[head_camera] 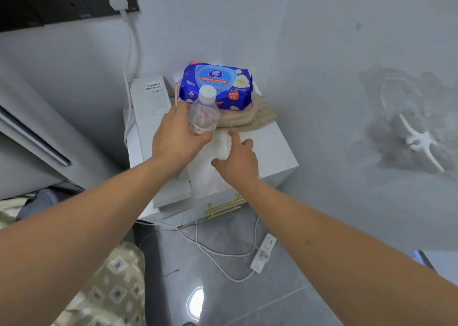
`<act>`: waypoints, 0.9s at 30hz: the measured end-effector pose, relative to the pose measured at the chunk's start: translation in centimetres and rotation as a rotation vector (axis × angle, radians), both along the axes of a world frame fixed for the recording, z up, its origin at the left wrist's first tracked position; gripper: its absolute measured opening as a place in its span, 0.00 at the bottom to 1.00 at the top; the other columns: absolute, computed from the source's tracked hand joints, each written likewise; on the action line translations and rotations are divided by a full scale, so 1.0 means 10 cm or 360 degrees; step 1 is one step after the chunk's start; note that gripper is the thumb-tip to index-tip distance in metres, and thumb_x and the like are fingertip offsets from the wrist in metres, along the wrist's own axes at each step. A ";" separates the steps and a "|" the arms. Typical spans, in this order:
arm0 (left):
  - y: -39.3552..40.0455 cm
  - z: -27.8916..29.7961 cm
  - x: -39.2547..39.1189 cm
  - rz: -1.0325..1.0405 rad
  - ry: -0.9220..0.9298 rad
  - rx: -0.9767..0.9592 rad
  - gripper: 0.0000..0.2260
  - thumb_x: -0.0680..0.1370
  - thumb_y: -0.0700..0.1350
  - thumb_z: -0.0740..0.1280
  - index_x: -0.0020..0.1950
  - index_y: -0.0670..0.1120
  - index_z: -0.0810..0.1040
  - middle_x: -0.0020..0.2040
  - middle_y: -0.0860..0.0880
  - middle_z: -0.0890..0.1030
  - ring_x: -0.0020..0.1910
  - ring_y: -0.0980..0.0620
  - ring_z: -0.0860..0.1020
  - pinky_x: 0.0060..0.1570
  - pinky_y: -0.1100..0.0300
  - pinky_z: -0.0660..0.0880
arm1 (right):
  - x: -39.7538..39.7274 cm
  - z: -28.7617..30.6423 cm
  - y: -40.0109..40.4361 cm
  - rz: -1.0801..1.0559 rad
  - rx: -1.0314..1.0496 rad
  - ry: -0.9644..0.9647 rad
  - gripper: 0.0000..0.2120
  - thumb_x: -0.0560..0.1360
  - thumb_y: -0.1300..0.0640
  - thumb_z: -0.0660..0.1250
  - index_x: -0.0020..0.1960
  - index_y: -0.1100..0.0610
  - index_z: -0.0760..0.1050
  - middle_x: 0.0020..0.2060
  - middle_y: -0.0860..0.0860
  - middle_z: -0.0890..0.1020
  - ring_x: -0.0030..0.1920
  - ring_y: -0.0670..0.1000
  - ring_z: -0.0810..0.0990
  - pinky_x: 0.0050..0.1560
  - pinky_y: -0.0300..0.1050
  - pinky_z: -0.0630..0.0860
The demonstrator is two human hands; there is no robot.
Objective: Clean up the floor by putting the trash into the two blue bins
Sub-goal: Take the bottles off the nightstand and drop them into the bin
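Note:
My left hand point(177, 137) grips a clear plastic bottle point(204, 113) with a white cap and a red-and-white label, held just above a white bedside cabinet point(272, 152). My right hand point(238, 160) is beside it, its fingers curled round a pale translucent plastic object point(223, 144) that lies on the cabinet top. What that object is cannot be told. No blue bin is in view.
A blue pack of wet wipes point(218, 85) sits on a pink box at the cabinet's back, beside a white device point(151, 97). The cabinet drawer has a gold handle point(224, 205). A white power strip point(264, 252) and cables lie on the grey tiled floor. Patterned bedding point(109, 288) is at lower left.

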State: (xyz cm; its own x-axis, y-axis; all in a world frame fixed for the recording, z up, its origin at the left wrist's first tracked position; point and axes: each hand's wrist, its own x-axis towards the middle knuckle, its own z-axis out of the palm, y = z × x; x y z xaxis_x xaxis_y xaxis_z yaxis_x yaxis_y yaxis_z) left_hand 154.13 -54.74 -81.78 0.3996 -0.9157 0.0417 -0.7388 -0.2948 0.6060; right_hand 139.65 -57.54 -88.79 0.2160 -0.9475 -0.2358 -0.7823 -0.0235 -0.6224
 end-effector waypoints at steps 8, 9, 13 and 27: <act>0.52 0.47 -0.58 -0.0103 0.0129 0.0022 0.25 0.71 0.62 0.75 0.58 0.50 0.72 0.55 0.51 0.80 0.51 0.51 0.79 0.49 0.49 0.78 | -0.81 0.46 0.61 -0.0145 0.0099 -0.0123 0.39 0.68 0.49 0.75 0.75 0.49 0.61 0.60 0.55 0.68 0.56 0.61 0.73 0.54 0.51 0.74; 0.68 0.54 -0.73 -0.0130 0.0151 0.0052 0.24 0.71 0.60 0.76 0.58 0.49 0.72 0.54 0.51 0.80 0.50 0.51 0.78 0.48 0.52 0.76 | -1.00 0.54 0.80 -0.0201 0.0137 -0.0140 0.39 0.68 0.50 0.76 0.74 0.50 0.62 0.59 0.55 0.68 0.56 0.62 0.74 0.54 0.53 0.75; 1.29 0.81 -1.39 -0.0247 0.0271 0.0218 0.22 0.72 0.56 0.77 0.57 0.48 0.72 0.52 0.51 0.77 0.48 0.51 0.76 0.46 0.55 0.70 | -1.84 0.80 1.62 -0.0358 0.0204 -0.0141 0.37 0.65 0.49 0.75 0.71 0.53 0.67 0.57 0.57 0.71 0.55 0.63 0.76 0.54 0.52 0.74; 1.80 -0.12 -4.56 -0.0760 0.0436 0.0606 0.22 0.70 0.57 0.78 0.55 0.57 0.69 0.49 0.55 0.78 0.49 0.50 0.77 0.45 0.53 0.74 | -5.17 0.23 2.48 -0.1070 0.0273 -0.0003 0.36 0.66 0.48 0.77 0.70 0.48 0.66 0.52 0.51 0.70 0.48 0.55 0.76 0.46 0.49 0.76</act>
State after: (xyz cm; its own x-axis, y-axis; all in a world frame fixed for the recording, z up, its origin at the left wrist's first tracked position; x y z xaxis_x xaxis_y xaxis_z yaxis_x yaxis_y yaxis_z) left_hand 108.48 -36.73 -83.00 -0.1030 -0.9254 -0.3646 -0.6752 -0.2041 0.7088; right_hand 87.96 -32.75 -86.52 -0.4045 -0.8252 -0.3943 -0.5915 0.5648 -0.5754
